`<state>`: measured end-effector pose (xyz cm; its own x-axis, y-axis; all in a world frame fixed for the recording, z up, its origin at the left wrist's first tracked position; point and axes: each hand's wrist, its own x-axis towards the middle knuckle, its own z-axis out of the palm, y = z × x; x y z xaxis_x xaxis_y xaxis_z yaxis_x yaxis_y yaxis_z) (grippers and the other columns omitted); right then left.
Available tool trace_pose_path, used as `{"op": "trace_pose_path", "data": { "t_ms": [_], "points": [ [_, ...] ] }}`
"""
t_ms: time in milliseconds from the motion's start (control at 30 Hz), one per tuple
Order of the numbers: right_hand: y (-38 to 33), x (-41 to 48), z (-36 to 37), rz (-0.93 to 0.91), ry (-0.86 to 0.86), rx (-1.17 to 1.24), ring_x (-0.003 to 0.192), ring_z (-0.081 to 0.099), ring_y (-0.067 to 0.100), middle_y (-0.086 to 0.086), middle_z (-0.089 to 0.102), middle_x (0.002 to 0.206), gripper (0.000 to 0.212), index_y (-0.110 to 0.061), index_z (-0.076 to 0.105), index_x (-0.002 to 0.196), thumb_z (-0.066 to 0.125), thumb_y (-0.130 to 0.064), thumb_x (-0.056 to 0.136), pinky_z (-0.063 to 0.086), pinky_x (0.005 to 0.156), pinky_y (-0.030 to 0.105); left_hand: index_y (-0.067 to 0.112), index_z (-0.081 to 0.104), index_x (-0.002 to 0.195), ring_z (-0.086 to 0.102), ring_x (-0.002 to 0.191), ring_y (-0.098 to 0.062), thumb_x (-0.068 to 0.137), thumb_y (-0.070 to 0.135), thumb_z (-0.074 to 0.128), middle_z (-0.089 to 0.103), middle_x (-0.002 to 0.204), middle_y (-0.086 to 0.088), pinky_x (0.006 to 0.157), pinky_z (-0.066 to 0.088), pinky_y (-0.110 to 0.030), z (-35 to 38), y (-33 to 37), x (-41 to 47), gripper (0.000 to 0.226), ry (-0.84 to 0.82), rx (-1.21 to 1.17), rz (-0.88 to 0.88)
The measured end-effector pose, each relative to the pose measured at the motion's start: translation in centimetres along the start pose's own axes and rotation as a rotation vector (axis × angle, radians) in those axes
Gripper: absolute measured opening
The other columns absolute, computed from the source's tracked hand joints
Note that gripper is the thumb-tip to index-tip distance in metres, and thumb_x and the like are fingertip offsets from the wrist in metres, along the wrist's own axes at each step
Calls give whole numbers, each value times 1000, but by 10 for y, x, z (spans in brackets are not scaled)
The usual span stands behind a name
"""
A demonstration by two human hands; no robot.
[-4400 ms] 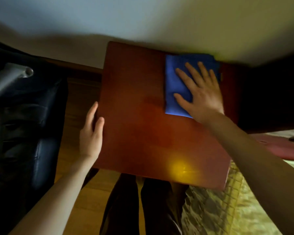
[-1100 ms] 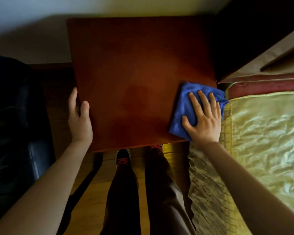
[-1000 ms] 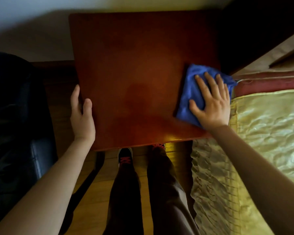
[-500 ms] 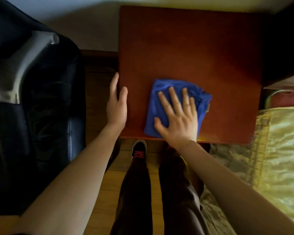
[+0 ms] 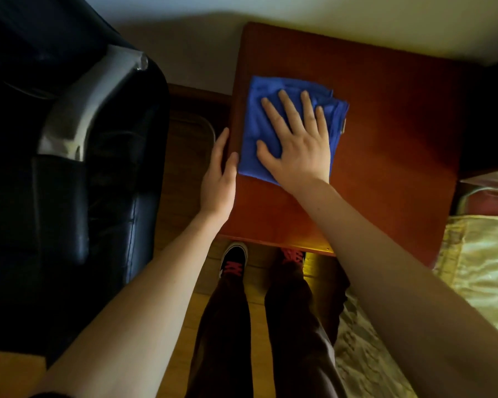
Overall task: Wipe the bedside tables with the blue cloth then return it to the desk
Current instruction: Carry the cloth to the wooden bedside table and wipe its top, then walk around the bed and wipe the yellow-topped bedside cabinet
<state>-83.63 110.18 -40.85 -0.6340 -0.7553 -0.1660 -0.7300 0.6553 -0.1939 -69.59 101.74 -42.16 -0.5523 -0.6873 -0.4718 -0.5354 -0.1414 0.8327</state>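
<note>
The reddish-brown wooden bedside table (image 5: 385, 145) fills the upper middle of the head view. A folded blue cloth (image 5: 256, 116) lies on its left part, close to the left edge. My right hand (image 5: 296, 142) presses flat on the cloth, fingers spread and pointing toward the wall. My left hand (image 5: 219, 179) rests against the table's left edge, thumb on top beside the cloth and fingers down the side. The part of the cloth under my palm is hidden.
A black leather armchair (image 5: 69, 173) with a silver armrest stands close on the left. A bed with a gold quilted cover (image 5: 477, 271) lies to the right. My legs and shoes (image 5: 233, 262) stand on wooden floor before the table. A pale wall runs behind.
My right hand has slid the blue cloth from the table's right side across to its left edge and a little farther back. My left hand has stayed on the left edge.
</note>
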Motion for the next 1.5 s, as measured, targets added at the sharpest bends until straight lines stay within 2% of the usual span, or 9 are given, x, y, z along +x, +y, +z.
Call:
{"op": "trace_pose_path", "data": {
  "t_ms": [100, 367, 500, 667, 800, 900, 1000, 1167, 1500],
  "points": [
    [4, -48, 6, 37, 7, 12, 150, 12, 30, -3, 24, 161, 67, -33, 25, 152, 41, -57, 90, 9, 121, 50, 40, 30, 148, 40, 137, -4, 101, 37, 39, 36, 155, 14, 107, 38, -23, 0, 0, 0, 48, -18, -8, -12],
    [7, -112, 2, 43, -44, 79, 150, 14, 28, -1, 26, 160, 67, -31, 29, 151, 46, -54, 90, 15, 121, 50, 40, 27, 149, 40, 133, -2, 101, 38, 39, 35, 156, 13, 102, 35, -18, -4, 6, -2, 49, -52, 5, -24],
    [6, -127, -22, 535, 122, 226, 140, 34, 29, 7, 39, 152, 79, -18, 34, 149, 54, -58, 84, 30, 113, 44, 42, 22, 150, 46, 130, -9, 101, 40, 36, 36, 155, 10, 102, 41, -28, -8, 9, -11, 51, -95, 30, -82],
    [-18, -146, -20, 864, -24, 361, 120, 43, 37, 18, 39, 139, 89, -4, 29, 146, 66, -53, 81, 39, 99, 42, 37, 24, 151, 42, 138, -15, 102, 38, 39, 35, 156, 7, 107, 38, -29, -13, -2, -30, 52, -56, 59, -133],
    [-22, -133, -25, 1124, 34, 760, 104, 56, 27, 11, 54, 117, 67, 0, 45, 123, 78, -35, 76, 43, 79, 30, 33, 25, 152, 43, 136, -15, 102, 35, 39, 36, 155, 5, 104, 37, -27, -12, -1, -31, 52, -45, 63, -142],
    [-15, -129, -33, 1322, -23, 1217, 90, 67, 24, 5, 69, 97, 47, -3, 62, 107, 82, -26, 72, 56, 79, 37, 30, 24, 152, 41, 138, -18, 102, 32, 38, 37, 156, 2, 108, 36, -29, -13, 3, -33, 52, -41, 116, -153],
    [-20, -130, -52, 1280, -97, 1484, 88, 71, 24, 6, 72, 98, 34, -11, 65, 101, 82, -20, 73, 59, 77, 37, 23, 28, 152, 45, 135, -24, 103, 30, 36, 44, 150, -5, 106, 40, -35, -18, 10, -46, 50, -54, 128, -270],
    [-27, -128, -133, 1023, -83, 1357, 83, 68, 20, 1, 69, 91, 20, -18, 63, 87, 79, -23, 77, 57, 71, 31, 10, 47, 140, 49, 131, -30, 100, 31, 41, 54, 139, -13, 106, 37, -37, -50, 64, -93, 46, -59, 111, -353],
    [-59, -211, -378, 685, 158, 1295, 89, 69, 19, 0, 70, 98, 20, -23, 62, 90, 77, -28, 79, 59, 80, 36, 18, 58, 128, 58, 112, -9, 101, 32, 44, 62, 121, 2, 93, 46, -21, -152, 279, -228, 34, -161, 160, 268]
  ]
}}
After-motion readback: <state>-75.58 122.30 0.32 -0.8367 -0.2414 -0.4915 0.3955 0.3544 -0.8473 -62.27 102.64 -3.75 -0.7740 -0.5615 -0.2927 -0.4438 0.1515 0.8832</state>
